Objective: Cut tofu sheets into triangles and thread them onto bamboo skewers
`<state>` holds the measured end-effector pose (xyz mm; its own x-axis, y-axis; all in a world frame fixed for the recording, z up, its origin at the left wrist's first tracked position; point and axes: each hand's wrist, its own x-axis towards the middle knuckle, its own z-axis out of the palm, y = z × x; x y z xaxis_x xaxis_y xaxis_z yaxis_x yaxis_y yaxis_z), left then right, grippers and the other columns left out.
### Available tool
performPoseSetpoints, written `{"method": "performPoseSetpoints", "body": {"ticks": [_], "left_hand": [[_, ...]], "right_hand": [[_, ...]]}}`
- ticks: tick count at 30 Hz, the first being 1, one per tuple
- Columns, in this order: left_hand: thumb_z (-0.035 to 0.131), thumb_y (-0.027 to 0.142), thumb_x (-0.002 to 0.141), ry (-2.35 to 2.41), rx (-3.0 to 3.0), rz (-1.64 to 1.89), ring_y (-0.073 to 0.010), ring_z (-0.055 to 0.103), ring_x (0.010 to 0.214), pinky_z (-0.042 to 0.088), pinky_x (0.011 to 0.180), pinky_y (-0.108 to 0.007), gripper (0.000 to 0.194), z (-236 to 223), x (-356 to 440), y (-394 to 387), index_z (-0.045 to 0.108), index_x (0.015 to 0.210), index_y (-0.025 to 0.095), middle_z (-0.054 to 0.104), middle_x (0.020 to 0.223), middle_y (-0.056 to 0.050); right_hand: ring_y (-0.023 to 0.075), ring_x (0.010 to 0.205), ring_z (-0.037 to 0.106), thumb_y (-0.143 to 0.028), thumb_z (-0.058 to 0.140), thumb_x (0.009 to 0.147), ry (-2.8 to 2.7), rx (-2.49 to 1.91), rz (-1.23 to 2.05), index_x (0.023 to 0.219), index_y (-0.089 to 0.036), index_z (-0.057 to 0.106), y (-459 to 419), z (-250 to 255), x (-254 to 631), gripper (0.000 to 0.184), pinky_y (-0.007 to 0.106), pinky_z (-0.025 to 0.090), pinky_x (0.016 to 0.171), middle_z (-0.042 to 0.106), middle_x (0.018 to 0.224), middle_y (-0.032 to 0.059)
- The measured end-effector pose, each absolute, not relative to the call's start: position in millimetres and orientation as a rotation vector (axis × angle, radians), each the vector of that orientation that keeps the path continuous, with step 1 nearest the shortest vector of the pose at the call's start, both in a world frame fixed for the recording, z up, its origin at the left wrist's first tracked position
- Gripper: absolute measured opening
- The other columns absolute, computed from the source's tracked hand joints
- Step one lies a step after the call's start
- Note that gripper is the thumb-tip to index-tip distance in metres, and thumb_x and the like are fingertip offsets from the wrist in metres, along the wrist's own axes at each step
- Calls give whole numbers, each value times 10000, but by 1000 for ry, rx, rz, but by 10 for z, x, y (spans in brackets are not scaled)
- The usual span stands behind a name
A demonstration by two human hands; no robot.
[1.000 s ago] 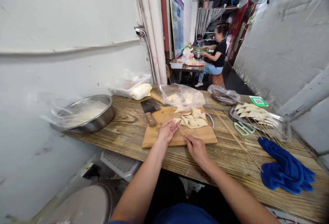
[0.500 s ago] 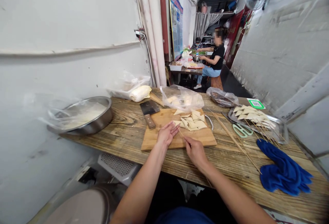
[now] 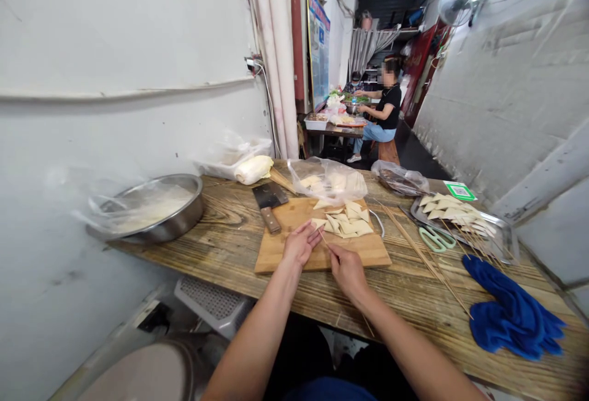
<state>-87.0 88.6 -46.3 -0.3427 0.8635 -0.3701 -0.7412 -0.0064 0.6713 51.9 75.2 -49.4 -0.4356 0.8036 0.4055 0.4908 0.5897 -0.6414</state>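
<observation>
My right hand (image 3: 348, 271) is closed round a thin bamboo skewer (image 3: 324, 240), whose tip points up and left to my left hand. The skewer's tail sticks out below my right wrist. With the fingertips of my left hand (image 3: 300, 245) I pinch a pale tofu slice (image 3: 318, 223) at the skewer's tip; how far the tip goes in is too small to tell. Both hands are over the wooden cutting board (image 3: 276, 255). Just beyond them lies a loose pile of triangular tofu slices (image 3: 352, 228). A cleaver (image 3: 270, 219) rests on the board's left edge.
Loose skewers (image 3: 426, 258), green-handled scissors (image 3: 437, 240) and a blue glove (image 3: 510, 315) lie to the right. A metal tray (image 3: 506, 238) there holds skewered tofu. Behind the board is a plastic bag (image 3: 329, 180); a steel basin (image 3: 184, 214) stands left. A person (image 3: 389, 106) sits far back.
The view has shifted slightly, so the table things appear a little lower and further right. More of the skewer's tail shows below my right wrist. Both hands keep nearly the same pose.
</observation>
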Motion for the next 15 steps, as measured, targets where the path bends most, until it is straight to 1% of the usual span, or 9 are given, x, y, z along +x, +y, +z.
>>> {"method": "performPoseSetpoints", "body": {"ticks": [4, 9, 15], "left_hand": [[555, 58, 775, 971, 182, 1657, -185, 664, 813, 504, 773, -296, 172, -466, -877, 878, 538, 936, 117, 668, 866, -120], [563, 151, 795, 903, 192, 1656, -195, 656, 848, 500, 809, -350, 78, -495, -907, 875, 549, 870, 139, 667, 897, -103], [583, 122, 774, 929, 179, 1617, -192, 657, 827, 502, 815, -369, 56, -491, -915, 887, 560, 825, 125, 671, 873, -108]], "right_hand": [[205, 845, 669, -170, 403, 833, -2080, -995, 577, 1015, -166, 673, 780, -556, 493, 326, 302, 516, 779, 695, 971, 85], [204, 844, 669, -201, 412, 841, -2038, -956, 634, 1025, -176, 671, 778, -616, 475, 319, 310, 516, 798, 696, 973, 75], [203, 864, 665, -196, 424, 828, -2029, -944, 667, 1014, -176, 674, 787, -636, 505, 313, 319, 521, 793, 689, 990, 75]]}}
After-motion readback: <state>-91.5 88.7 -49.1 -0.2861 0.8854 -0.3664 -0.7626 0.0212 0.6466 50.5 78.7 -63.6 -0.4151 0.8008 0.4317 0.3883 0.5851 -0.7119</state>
